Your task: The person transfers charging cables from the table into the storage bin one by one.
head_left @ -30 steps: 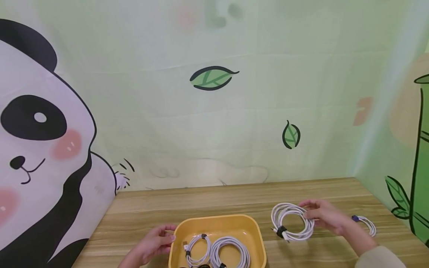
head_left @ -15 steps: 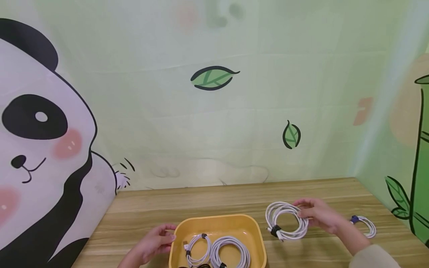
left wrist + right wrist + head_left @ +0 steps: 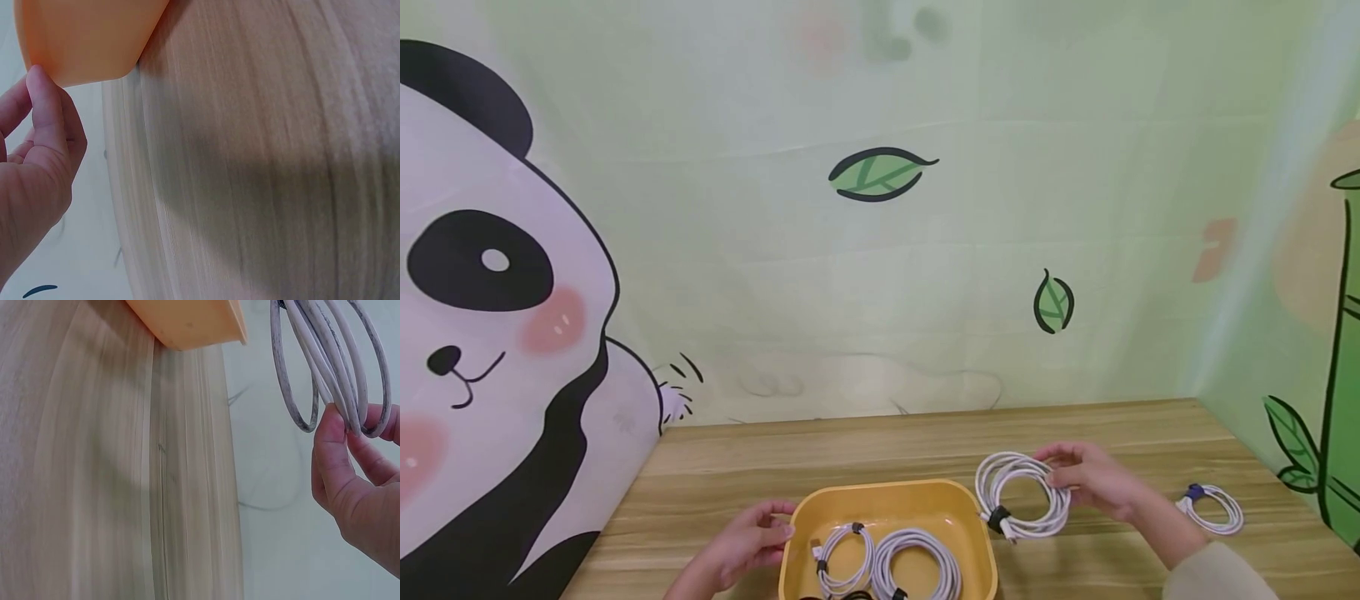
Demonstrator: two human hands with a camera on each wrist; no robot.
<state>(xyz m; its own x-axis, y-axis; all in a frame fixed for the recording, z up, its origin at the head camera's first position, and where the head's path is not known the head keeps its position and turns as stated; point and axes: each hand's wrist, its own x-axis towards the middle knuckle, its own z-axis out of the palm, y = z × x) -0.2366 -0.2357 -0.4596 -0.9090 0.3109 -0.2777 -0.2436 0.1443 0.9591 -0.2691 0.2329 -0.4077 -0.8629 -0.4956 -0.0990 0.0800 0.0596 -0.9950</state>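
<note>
At the left side of a yellow plastic tray (image 3: 887, 497), my left hand (image 3: 747, 540) pinches the rim with thumb and fingertips; the left wrist view shows the thumb against the tray's wall (image 3: 87, 44). My right hand (image 3: 1101, 483) pinches the right side of a coiled white cable (image 3: 1060, 507) bundled with a black strap. This coil hangs above the table, by the tray's right edge. Inside the tray lie a smaller white cable coil (image 3: 868, 554), a thicker white coil (image 3: 952, 567) and part of a black cable (image 3: 855, 595), mostly cut off by the frame.
Another small white cable coil (image 3: 1234, 510) with a blue tie lies on the wooden table (image 3: 737, 458), right of my right forearm. Behind the table hangs a green printed backdrop (image 3: 760, 250) with a panda and leaves.
My right hand has carried the white cable coil leftward, to the tray's right edge. My left hand and the tray have stayed in place.
</note>
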